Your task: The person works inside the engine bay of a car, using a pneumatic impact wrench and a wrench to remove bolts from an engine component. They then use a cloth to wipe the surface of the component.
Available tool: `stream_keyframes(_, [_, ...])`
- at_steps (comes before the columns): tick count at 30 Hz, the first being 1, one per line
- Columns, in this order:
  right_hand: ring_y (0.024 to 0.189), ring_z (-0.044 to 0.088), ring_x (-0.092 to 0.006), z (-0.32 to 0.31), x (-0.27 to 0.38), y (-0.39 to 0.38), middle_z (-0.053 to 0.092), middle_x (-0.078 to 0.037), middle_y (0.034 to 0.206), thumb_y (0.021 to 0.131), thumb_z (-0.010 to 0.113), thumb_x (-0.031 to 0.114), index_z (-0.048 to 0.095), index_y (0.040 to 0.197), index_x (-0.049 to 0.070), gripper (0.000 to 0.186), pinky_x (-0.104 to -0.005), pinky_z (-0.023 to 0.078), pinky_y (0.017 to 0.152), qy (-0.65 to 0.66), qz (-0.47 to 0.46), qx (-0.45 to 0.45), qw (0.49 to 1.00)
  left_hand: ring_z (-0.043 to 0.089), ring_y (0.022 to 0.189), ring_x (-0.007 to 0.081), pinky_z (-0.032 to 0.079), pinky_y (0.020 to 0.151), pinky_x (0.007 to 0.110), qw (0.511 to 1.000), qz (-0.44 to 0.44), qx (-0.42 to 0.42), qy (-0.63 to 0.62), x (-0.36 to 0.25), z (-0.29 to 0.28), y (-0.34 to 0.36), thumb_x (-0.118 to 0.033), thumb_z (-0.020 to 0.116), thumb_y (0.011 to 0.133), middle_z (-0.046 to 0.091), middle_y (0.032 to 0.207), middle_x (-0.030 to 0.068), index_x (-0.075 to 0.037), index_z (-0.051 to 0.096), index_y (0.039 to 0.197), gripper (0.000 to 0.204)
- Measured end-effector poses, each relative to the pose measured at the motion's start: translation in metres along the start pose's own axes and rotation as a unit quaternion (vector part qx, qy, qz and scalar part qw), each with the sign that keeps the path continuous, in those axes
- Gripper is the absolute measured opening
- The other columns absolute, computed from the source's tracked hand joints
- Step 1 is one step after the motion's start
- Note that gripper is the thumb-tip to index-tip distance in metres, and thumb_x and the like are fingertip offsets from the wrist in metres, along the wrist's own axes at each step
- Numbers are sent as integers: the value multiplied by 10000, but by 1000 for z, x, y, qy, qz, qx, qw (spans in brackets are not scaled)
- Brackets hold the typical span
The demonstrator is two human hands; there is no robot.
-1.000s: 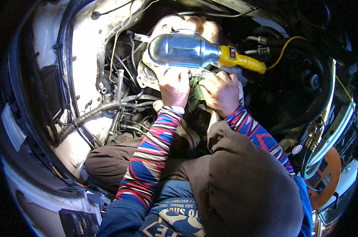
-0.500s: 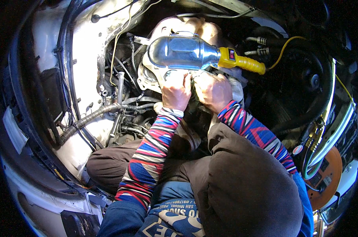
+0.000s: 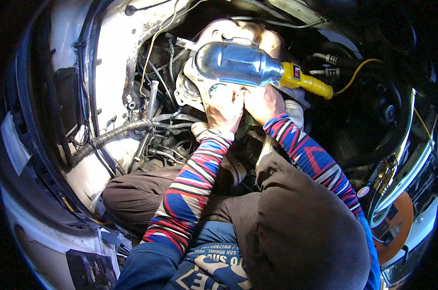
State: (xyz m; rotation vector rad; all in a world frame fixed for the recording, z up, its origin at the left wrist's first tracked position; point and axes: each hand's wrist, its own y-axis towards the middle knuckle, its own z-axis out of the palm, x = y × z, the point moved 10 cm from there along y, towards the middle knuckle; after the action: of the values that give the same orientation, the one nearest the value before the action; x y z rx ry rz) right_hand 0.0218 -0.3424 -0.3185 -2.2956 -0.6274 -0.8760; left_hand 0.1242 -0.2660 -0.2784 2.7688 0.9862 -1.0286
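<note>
Closer to the left hand [image 3: 223,108] than a second ago, the right hand [image 3: 265,104] sits just beside it below a yellow-handled lamp [image 3: 238,63], near a pale metal flange [image 3: 192,101], both hands' fingers curled, any hold hidden, where braced wrists should steady close work.

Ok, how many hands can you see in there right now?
2: the left hand, just below the shiny lamp in the picture, and the right hand, close beside it to the right. Others could be hidden in shadow.
</note>
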Motion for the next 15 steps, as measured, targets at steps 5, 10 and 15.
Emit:
stream_keyframes(5, [862,679,-395,-6,8,-9,683,-230,951,881,539,224,692,883,19,256,-467,556,767,11,-41,13,999,625,685,342,496,643,419,1000,-14,-3,12,2,4,0,-202,671,888,627,745,157,-38,649,844,171])
stream_keyframes(10, [940,644,-394,-27,17,-34,647,-215,1026,869,579,120,651,1081,11,249,-457,536,812,58,-66,9,996,617,727,381,502,675,441,999,6,8,49,5,17,3,-172,637,899,622,816,193,-31,630,919,143])
stream_keyframes(15, [956,641,-398,-39,21,-43,648,-219,1031,859,594,76,643,1120,-1,277,-442,534,831,80,-88,-18,993,669,747,326,326,1037,511,985,138,-25,97,-10,13,0,-144,672,878,684,814,114,-76,643,997,140])
